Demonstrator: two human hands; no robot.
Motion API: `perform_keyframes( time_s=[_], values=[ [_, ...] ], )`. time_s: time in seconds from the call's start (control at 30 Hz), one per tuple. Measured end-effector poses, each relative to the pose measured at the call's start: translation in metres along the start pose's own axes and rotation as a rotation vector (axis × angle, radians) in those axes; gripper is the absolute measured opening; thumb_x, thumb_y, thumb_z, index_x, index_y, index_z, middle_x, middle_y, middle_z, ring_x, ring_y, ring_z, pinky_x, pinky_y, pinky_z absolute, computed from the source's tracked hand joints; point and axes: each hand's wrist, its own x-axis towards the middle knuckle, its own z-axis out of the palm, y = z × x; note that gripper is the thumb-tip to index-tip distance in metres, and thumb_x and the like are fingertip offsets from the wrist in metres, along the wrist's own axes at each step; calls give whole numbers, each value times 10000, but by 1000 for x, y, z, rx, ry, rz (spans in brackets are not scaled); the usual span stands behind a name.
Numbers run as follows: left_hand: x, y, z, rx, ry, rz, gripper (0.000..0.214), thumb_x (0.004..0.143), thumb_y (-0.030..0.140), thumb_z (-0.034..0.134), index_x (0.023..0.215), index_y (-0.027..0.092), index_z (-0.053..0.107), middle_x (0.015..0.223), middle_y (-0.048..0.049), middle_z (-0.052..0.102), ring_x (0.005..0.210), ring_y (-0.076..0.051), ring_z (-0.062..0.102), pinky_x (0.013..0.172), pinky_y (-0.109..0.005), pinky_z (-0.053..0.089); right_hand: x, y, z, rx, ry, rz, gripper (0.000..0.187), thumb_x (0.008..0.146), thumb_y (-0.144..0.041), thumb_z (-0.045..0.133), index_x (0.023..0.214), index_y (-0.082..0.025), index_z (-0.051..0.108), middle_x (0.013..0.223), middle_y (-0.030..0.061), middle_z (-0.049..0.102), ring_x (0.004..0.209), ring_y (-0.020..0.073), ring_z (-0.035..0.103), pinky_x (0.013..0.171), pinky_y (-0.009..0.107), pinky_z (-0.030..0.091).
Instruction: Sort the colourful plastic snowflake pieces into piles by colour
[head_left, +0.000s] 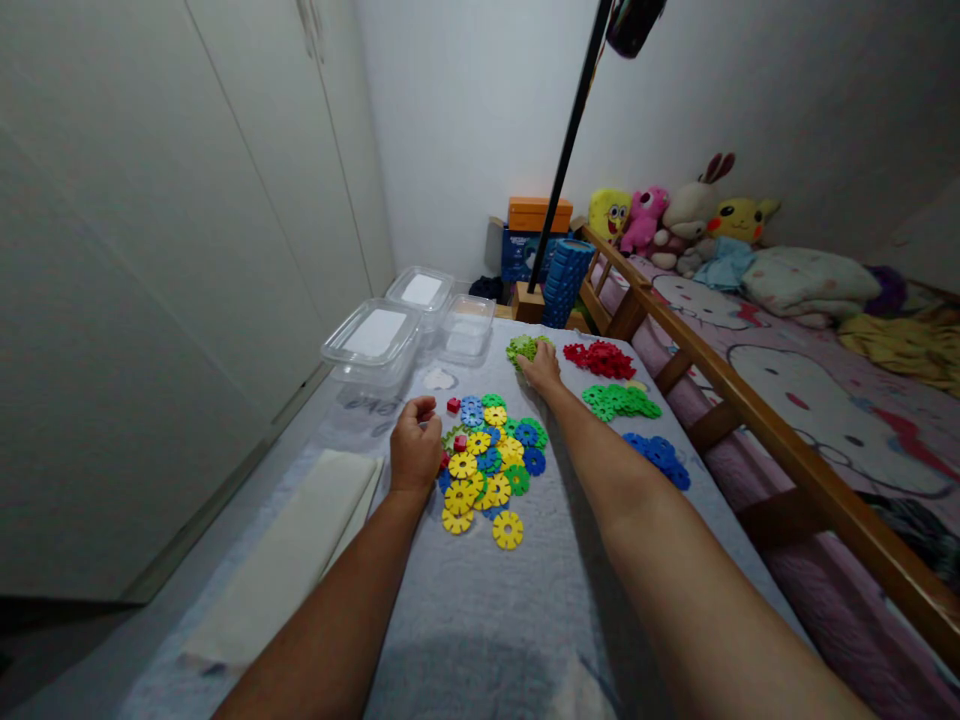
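Observation:
My left hand (416,447) is at the left edge of a mixed pile, fingers half curled, with a gap between thumb and fingertips and nothing visible in it. Yellow notched discs (463,494), blue notched discs (534,461) and green ones (517,480) overlap in this pile. Small red blocks (454,405) lie close to that hand. Farther off, my right hand (543,370) reaches down onto a heap of light green pieces (523,347). Its fingers close on the light green pieces, though the fingertips are partly hidden.
Separate heaps of red (600,358), green (621,401) and blue pieces (658,458) line the right side. Clear plastic boxes (375,335) stand at the back left, near a folded cream cloth (292,550). A wooden bed rail (720,390) runs along the right.

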Motion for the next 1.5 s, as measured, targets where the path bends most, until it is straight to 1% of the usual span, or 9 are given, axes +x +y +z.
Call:
perform_keyframes(
  time_s=[0.33, 0.6, 0.7, 0.83, 1.0, 1.2, 1.33, 1.4, 1.5],
  values=[
    [0, -3, 1, -14, -3, 9, 275, 787, 248, 568, 1038, 197, 668, 1022, -68, 736, 955, -214, 693, 932, -370, 551, 3, 10, -6, 36, -32, -124, 635, 795, -280, 585, 1410, -147, 497, 1519, 175, 471, 1463, 261, 376, 1220, 416, 314],
    [0, -2, 1, -17, -4, 2, 269, 776, 231, 569, 1022, 192, 672, 1008, -69, 736, 938, -212, 694, 956, -378, 544, -18, 12, -17, -7, 15, -77, 726, 753, -252, 627, 1454, -155, 463, 1501, 173, 459, 1415, 295, 408, 1190, 430, 333],
    [0, -1, 0, -21, -4, -3, 265, 773, 221, 567, 1015, 190, 669, 1008, -69, 736, 937, -209, 694, 952, -371, 545, -30, 13, -24, -36, 75, -28, 659, 776, -268, 626, 1407, -134, 492, 1437, 193, 495, 1356, 317, 441, 1146, 436, 367],
    [0, 0, 1, -20, 2, -6, 259, 769, 218, 564, 1005, 188, 666, 999, -69, 735, 944, -209, 693, 949, -370, 543, -46, 12, -30, -58, 133, 5, 450, 820, -260, 594, 1253, -137, 580, 1270, 183, 574, 1239, 317, 500, 1084, 430, 405],
    [0, 2, 1, -21, -1, -8, 268, 776, 220, 561, 1021, 192, 665, 1023, -71, 739, 940, -209, 695, 945, -372, 546, -58, 6, -27, -47, 53, -117, 271, 846, -180, 513, 1076, -165, 657, 1109, 126, 629, 1109, 256, 564, 1034, 363, 435],
    [0, 1, 1, -30, 0, -10, 250, 784, 214, 562, 1012, 198, 661, 1034, -67, 739, 959, -203, 697, 949, -359, 545, -63, -4, -25, -32, 32, -182, 360, 833, -160, 532, 1156, -161, 691, 1193, 146, 642, 1186, 280, 564, 1076, 393, 428],
    [1, 0, 2, -25, -2, -7, 263, 780, 205, 566, 1025, 198, 662, 1042, -66, 739, 959, -201, 696, 954, -356, 541, -70, -24, -31, -8, 12, -257, 390, 834, -139, 540, 1192, -129, 696, 1195, 150, 663, 1185, 270, 576, 1079, 381, 429],
    [1, 0, 2, -21, -2, -5, 273, 777, 196, 563, 1032, 196, 662, 1043, -67, 738, 953, -202, 693, 956, -360, 538, -76, -41, -33, 16, -85, -341, 367, 849, -126, 540, 1173, -136, 710, 1147, 124, 689, 1086, 234, 620, 1022, 342, 462],
    [2, 0, 2, -20, 2, -6, 277, 778, 178, 543, 1027, 191, 662, 1039, -70, 736, 949, -205, 687, 956, -370, 536, -86, -69, -30, 10, -306, -508, 279, 873, -160, 599, 1109, -178, 745, 1071, 74, 723, 961, 193, 650, 940, 300, 487]
  ],
)
